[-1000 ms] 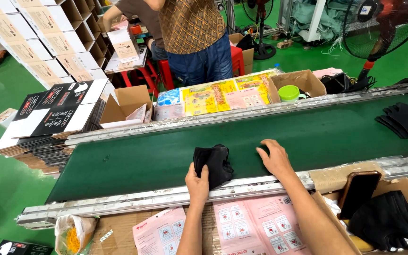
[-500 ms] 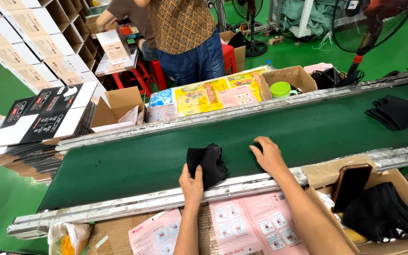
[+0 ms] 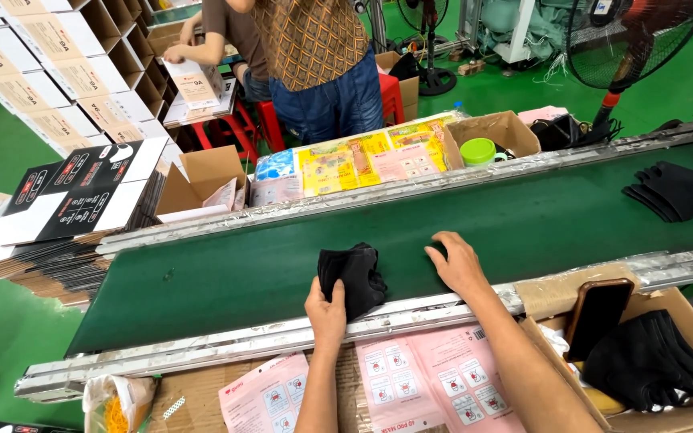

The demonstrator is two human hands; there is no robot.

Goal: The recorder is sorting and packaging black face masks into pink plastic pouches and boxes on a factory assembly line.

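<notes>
Both hands are out over the green conveyor belt point(image 3: 226, 273). Left hand point(image 3: 326, 309) is grasping a small stack of black face masks point(image 3: 352, 277), fingers pressed on its near edge, and the stack sits on the belt close to the near metal rail point(image 3: 226, 345). Right hand point(image 3: 457, 263) is released, lying flat with the palm down on the bare belt, a bit to the right of the stack and not touching it.

Further along the belt, way off to the right, there's another pile of black masks point(image 3: 671, 191) lying on its own. On the near side of the rail, a cardboard box point(image 3: 683, 313) at bottom right holds more black masks point(image 3: 647, 365), and a dark phone point(image 3: 597, 314) leans upright against the box's edge. Pink printed pouches point(image 3: 427, 381) lie flat under the forearms on the near worktop, with a plastic bag of orange bits point(image 3: 114, 409) at the lower left.

Across the belt there's a row of yellow and pink packets point(image 3: 354, 160), an open carton point(image 3: 491, 132) with a green lid point(image 3: 477, 150) in it, another open box point(image 3: 202, 180), and stacks of flat black-and-white cartons point(image 3: 74, 196) at the left. A person in a patterned shirt and jeans point(image 3: 322, 64) stands on the far side by red stools point(image 3: 238, 132), and a standing fan point(image 3: 627, 40) is at the top right.
</notes>
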